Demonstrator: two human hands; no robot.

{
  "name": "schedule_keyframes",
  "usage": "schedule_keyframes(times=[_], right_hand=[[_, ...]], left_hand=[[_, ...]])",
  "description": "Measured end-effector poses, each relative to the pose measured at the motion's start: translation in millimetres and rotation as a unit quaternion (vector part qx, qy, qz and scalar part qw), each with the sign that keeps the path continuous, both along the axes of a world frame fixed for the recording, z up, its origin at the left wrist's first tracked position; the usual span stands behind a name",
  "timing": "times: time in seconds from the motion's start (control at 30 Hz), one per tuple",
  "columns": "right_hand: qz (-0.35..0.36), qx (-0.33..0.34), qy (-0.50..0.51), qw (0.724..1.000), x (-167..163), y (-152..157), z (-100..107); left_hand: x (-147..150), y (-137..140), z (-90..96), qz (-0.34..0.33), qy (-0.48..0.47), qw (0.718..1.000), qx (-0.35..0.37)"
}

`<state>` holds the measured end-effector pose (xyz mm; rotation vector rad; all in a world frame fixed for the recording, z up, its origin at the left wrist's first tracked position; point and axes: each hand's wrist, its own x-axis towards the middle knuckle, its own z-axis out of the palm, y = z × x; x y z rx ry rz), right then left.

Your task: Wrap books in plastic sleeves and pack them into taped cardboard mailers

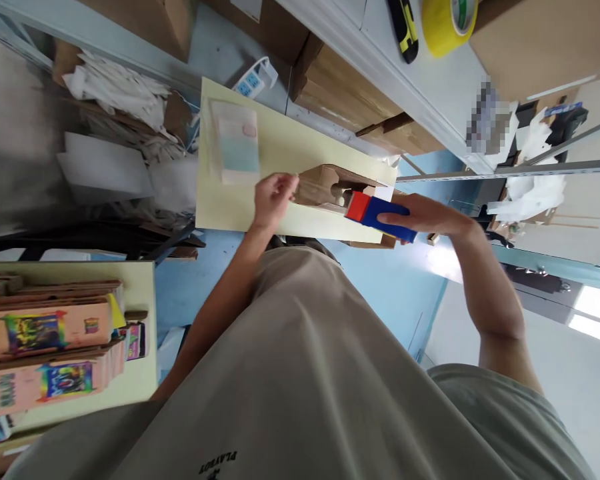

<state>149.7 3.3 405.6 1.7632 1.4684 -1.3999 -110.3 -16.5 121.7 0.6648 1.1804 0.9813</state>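
Note:
My right hand grips a blue and red boxy object, with its red end pointing left; its exact kind is not clear. Beneath that red end lies a small brown cardboard box on a narrow cream table. A dark hollow and a rounded pale part show at the box's right side. My left hand is closed at the box's left end, thumb and fingers pinched together. A faint see-through band seems to run from those fingertips over the box; what they hold cannot be made out.
Flat pastel packets lie at the table's left end. A power strip and cardboard cartons are beyond. A shelf holds a utility knife and yellow tape roll. Printed pink boxes fill the left table.

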Motion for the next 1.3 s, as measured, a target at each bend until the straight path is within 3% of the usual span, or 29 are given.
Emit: schedule_keyframes(times=[0.1, 0.2, 0.33, 0.67, 0.9, 1.0, 1.17, 1.3], right_hand=[[-0.001, 0.001, -0.042, 0.999, 5, 14, 12], [0.008, 0.027, -0.044, 0.999, 4, 26, 10], [0.025, 0.068, -0.049, 0.996, -5, 39, -1], [0.035, 0.051, -0.071, 0.996, -17, 50, -13], [0.03, 0.077, -0.07, 0.994, -19, 47, -19], [0.038, 0.075, -0.082, 0.993, -22, 46, -20], [0.025, 0.095, -0.083, 0.992, -25, 44, -23], [0.04, 0.097, -0.066, 0.992, -21, 41, -24]], left_hand=[[-3, 13, -27.9, -0.003, -0.016, 1.0, -0.024], [14, 13, -43.8, -0.002, -0.034, 0.998, -0.05], [40, 5, -53.9, 0.011, -0.019, 0.997, -0.074], [66, 6, -75.6, 0.018, 0.02, 0.995, -0.099], [80, -3, -73.0, 0.019, 0.04, 0.998, -0.044], [83, -10, -83.5, 0.021, 0.082, 0.996, -0.017], [71, -21, -101.8, -0.011, 0.151, 0.987, -0.045], [55, -37, -76.5, -0.077, 0.099, 0.986, 0.106]])
